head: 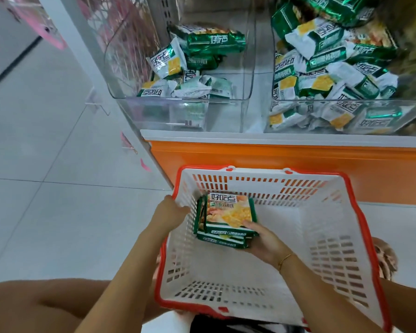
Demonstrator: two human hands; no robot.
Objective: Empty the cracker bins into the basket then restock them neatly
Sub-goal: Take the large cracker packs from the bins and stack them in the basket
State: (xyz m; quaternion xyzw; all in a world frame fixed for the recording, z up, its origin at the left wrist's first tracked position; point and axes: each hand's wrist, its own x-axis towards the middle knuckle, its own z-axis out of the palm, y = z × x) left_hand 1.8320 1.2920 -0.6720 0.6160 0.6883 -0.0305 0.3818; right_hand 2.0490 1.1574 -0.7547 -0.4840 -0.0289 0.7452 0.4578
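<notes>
While we look down (head view): we judge the emptying barely begun, since both bins hold packs.
Right hand [262, 239]: our fingers curl round a stack of cracker packs [228, 215], held low inside the basket [346, 188], probably so they land flat rather than tumble.
Left hand [172, 210]: it lies over the basket's left rim, just beside the stack. We cannot tell whether it grips or rests loose. It likely steadies things.
Basket contents: white walls, red rim, set before the orange cabinet [274, 164]. Only the held stack is in it.
Left bin [238, 56]: clear, with a small loose heap of packs.
Right bin [406, 102]: clear, piled much fuller and jumbled.
</notes>
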